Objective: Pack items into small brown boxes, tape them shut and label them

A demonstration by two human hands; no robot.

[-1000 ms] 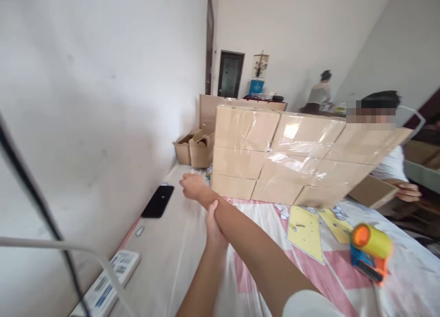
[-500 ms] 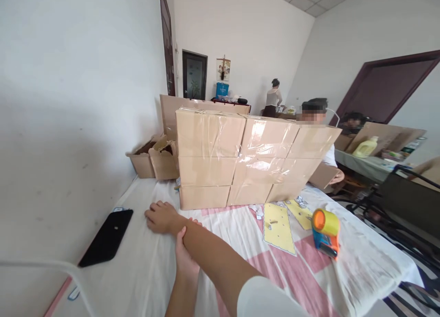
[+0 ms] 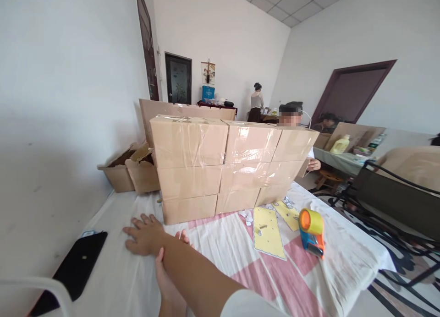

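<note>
The right hand (image 3: 144,234), fingers spread wide, is at the white-and-pink patterned cloth (image 3: 220,248), near left; the left hand (image 3: 167,280) clasps the right forearm (image 3: 195,264). Beyond stands a stack of brown, tape-wrapped cardboard boxes (image 3: 220,170), with a blue-and-orange tape dispenser (image 3: 312,243) to the right.

The boxes (image 3: 189,143) are tan, the tape roll (image 3: 316,222) yellow, the cloth (image 3: 350,253) white with pink patches.

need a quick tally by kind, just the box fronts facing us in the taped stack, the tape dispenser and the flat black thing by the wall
Box fronts: 9
Tape dispenser: 1
Flat black thing: 1
Total: 11
</note>
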